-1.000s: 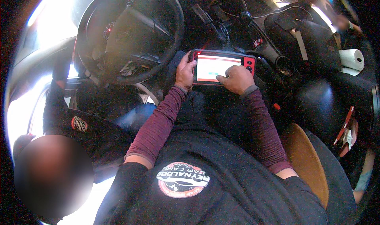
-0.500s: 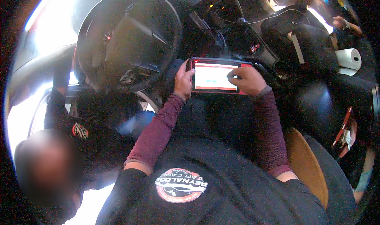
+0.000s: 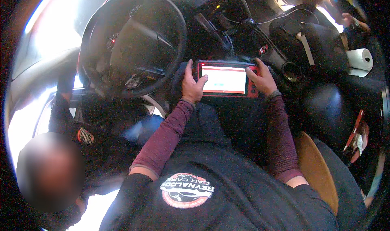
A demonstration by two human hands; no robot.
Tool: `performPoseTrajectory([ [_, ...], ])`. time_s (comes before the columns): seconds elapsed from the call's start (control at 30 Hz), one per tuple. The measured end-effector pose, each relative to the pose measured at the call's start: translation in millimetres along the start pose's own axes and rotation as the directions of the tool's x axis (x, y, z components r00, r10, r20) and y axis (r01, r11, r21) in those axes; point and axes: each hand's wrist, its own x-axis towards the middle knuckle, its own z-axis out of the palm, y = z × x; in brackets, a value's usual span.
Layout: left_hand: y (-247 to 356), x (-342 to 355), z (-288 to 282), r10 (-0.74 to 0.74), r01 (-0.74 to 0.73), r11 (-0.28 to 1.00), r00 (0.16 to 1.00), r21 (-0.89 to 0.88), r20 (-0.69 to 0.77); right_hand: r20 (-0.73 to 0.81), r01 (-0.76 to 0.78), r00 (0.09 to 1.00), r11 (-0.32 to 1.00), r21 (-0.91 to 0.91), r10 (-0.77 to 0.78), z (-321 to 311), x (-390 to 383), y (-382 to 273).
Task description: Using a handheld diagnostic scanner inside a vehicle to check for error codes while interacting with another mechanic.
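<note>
A red and black diagnostic tablet (image 3: 224, 81) with a lit, mostly white screen is held level over my lap. My left hand (image 3: 193, 85) grips its left end, the thumb lying over the edge of the screen. Around the right end my right hand (image 3: 264, 80) is closed, thumb on the front by the screen's upper right corner. Buttons show on the red border beside that hand. The fingers behind the tablet are hidden. A dark cable (image 3: 231, 44) runs near the tablet's far edge.
A steering wheel (image 3: 134, 44) stands at the far left. Right of it are the gear shifter (image 3: 248, 23) and a cup holder (image 3: 290, 70). On the passenger seat lies a paper towel roll (image 3: 360, 59). Another person (image 3: 85, 135) is close at the left; another's hand (image 3: 348, 19) shows at far right.
My right hand has moved from over the screen to the tablet's right end and now grips it. My left thumb has shifted further onto the screen.
</note>
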Motion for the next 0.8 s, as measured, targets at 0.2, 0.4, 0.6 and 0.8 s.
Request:
performPoseTrajectory([
  [0.2,-1,-1,1,0.039,-0.042,0.993,0.999,0.113,0.028,0.09,-0.097,0.993,0.942,0.323,0.071,2,-3,-1],
  [0.4,15,-5,-1,-0.025,0.004,0.966,0.997,0.26,0.078,0.045,-0.048,0.998,0.949,0.311,0.036,-1,-3,4],
  [0.6,26,-13,10,0.008,-0.03,0.93,0.998,0.367,0.06,0.105,-0.081,0.994,0.808,0.584,0.023,-10,-7,-3],
  [0.8,47,-23,7,0.44,-0.418,0.634,0.887,0.651,0.141,0.04,-0.082,0.995,0.532,0.843,0.09,5,-4,16],
])
